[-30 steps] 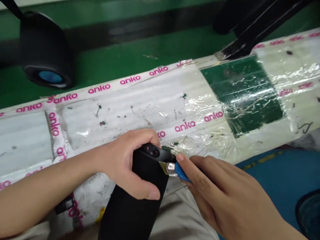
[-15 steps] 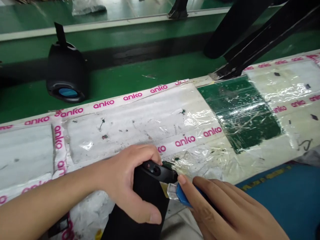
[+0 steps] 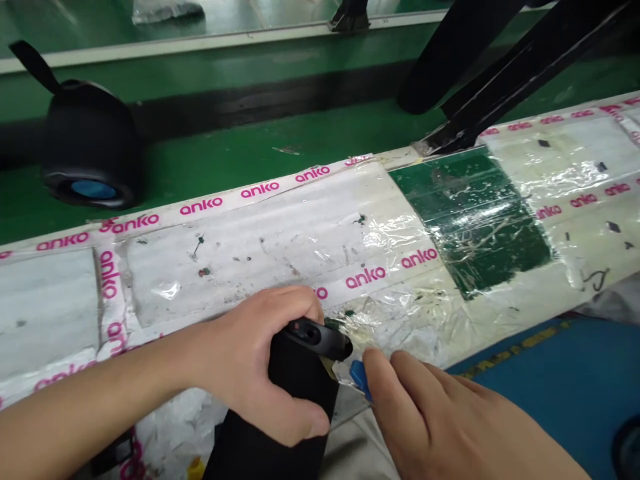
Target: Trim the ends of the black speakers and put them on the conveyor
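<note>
My left hand (image 3: 265, 360) is wrapped over a black fabric-covered speaker (image 3: 285, 420), fingers around its far side and thumb on the near side. A glossy black plastic part (image 3: 320, 339) with a small hole shows at the speaker's upper end. At that end, my right hand (image 3: 425, 413) grips a small blue tool (image 3: 359, 377) with a pale, partly clear front. The tool's tip meets the speaker's edge just below the plastic part, beside a small yellowish patch. Most of the tool is hidden inside my right fingers, so its exact kind is unclear.
Beyond the bench ledge (image 3: 270, 247), covered in white sheets and "anko" tape, runs a green belt (image 3: 240, 147). Another black speaker (image 3: 90, 143) with a strap stands on it. A dark slanted post (image 3: 520, 80) rises at right; a blue surface (image 3: 560, 393) lies lower right.
The speaker on the green belt has moved left. My right hand has shifted slightly, covering more of the blue tool, while my left hand keeps its hold. The view has shifted a little.
</note>
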`<action>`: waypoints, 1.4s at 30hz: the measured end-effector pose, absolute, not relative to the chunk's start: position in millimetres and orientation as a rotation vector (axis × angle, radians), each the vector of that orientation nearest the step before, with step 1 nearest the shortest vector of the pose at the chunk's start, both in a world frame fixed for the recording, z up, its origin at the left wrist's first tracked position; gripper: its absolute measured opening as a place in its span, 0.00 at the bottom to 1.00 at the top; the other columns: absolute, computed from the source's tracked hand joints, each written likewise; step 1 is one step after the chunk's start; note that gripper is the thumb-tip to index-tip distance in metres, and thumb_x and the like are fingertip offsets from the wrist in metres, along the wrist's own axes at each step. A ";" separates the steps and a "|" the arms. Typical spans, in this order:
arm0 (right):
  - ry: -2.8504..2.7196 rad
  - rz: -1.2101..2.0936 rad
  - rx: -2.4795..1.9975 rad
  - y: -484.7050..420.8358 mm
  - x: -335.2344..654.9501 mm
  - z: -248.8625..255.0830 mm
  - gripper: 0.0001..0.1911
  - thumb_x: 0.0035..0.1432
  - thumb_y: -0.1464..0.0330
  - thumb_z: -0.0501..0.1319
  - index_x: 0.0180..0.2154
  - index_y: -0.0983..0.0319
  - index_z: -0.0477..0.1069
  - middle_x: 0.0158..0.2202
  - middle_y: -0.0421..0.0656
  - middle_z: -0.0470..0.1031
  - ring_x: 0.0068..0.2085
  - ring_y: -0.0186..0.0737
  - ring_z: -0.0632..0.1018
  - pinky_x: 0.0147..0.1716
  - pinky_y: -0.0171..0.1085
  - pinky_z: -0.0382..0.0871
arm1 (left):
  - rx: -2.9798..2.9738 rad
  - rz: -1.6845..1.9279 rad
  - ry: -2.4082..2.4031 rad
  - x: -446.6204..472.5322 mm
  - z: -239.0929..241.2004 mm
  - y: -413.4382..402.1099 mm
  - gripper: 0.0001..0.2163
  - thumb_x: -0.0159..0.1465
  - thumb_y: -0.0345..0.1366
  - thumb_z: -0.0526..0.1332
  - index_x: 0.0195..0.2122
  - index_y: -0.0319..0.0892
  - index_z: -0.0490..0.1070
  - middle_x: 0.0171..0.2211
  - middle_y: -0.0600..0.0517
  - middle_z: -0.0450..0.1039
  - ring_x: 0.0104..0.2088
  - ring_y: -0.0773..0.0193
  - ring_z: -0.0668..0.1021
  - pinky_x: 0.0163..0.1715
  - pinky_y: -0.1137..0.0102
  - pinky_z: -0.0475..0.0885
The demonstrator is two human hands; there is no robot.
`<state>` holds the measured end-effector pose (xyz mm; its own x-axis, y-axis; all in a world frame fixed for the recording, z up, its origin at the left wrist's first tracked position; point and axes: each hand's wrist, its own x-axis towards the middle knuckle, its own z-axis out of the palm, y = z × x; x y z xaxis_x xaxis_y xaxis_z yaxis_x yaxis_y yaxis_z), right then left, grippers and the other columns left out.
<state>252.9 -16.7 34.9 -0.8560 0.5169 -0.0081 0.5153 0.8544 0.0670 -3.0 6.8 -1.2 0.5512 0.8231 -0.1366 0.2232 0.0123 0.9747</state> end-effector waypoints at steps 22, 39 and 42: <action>3.039 -0.064 0.934 -4.6 252.8 39.2 0.21 0.59 0.80 0.50 0.53 0.64 0.63 0.29 0.38 0.72 0.22 0.41 0.75 0.18 0.41 0.60 | 1.546 0.692 1.095 10.0 3.9 -5.5 0.21 0.46 0.46 0.73 0.32 0.46 0.63 0.30 0.54 0.74 0.29 0.62 0.73 0.31 0.66 0.70; 2.939 -0.012 1.012 -9.3 244.0 36.0 0.31 0.39 0.79 0.56 0.49 0.61 0.60 0.27 0.39 0.72 0.19 0.42 0.75 0.17 0.40 0.56 | 1.590 0.644 1.149 11.1 11.6 -5.7 0.18 0.47 0.42 0.70 0.30 0.46 0.60 0.30 0.54 0.72 0.29 0.62 0.72 0.31 0.66 0.68; 2.868 -0.090 0.976 -5.8 243.7 41.4 0.29 0.37 0.79 0.58 0.46 0.60 0.63 0.25 0.38 0.72 0.17 0.43 0.74 0.16 0.41 0.51 | 1.585 0.625 1.156 12.4 12.8 -5.8 0.17 0.47 0.41 0.70 0.30 0.45 0.62 0.29 0.55 0.71 0.28 0.63 0.71 0.29 0.66 0.66</action>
